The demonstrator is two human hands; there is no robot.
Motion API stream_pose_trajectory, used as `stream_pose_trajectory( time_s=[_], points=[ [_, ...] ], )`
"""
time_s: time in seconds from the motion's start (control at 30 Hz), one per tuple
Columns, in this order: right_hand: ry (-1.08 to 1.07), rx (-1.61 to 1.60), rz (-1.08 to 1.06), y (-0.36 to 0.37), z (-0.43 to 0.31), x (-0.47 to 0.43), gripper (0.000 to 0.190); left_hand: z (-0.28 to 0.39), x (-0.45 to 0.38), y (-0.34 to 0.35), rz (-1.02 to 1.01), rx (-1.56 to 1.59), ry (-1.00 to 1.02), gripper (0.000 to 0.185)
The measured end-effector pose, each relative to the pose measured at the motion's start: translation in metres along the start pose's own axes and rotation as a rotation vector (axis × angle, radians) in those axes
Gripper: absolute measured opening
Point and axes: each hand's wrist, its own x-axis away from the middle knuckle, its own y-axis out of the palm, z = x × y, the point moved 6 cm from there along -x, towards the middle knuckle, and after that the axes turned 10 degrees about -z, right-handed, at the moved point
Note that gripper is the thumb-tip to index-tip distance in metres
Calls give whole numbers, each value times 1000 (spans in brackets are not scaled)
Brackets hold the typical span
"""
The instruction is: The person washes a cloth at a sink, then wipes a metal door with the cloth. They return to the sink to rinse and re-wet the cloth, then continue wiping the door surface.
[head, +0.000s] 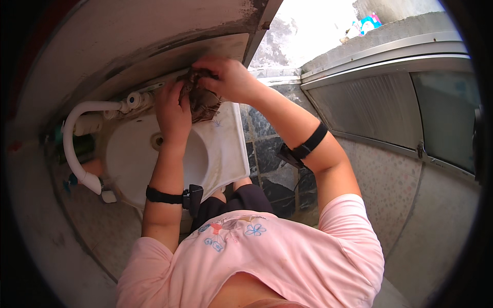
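A crumpled brown cloth (pixel 204 102) is bunched over the back right corner of a white ceramic washbasin (pixel 227 154), close to the wall. My left hand (pixel 173 106) grips its left side with bent fingers. From the right, my right hand (pixel 225 77) pinches the upper part of the cloth between thumb and fingers. The round bowl of the basin, with its drain (pixel 157 141), lies under and beside my left forearm. Folds of the cloth hide some of my fingertips.
A white curved faucet pipe (pixel 71 142) and a valve knob (pixel 134 99) are at the basin's left and back. Dark floor tiles (pixel 269 154) show right of the basin. A metal-framed panel (pixel 366 104) stands at the right, with a coloured packet (pixel 366 26) on the ledge beyond it.
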Motion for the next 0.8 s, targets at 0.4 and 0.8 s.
stream_pose_trajectory(
  time_s=[0.4,0.8],
  points=[
    [-40,656,-172,79,-3,152,54,33,139,41,-207,10,291,28],
    [-131,807,-87,76,30,14,43,-27,54,24,-41,-244,8,28]
  ],
)
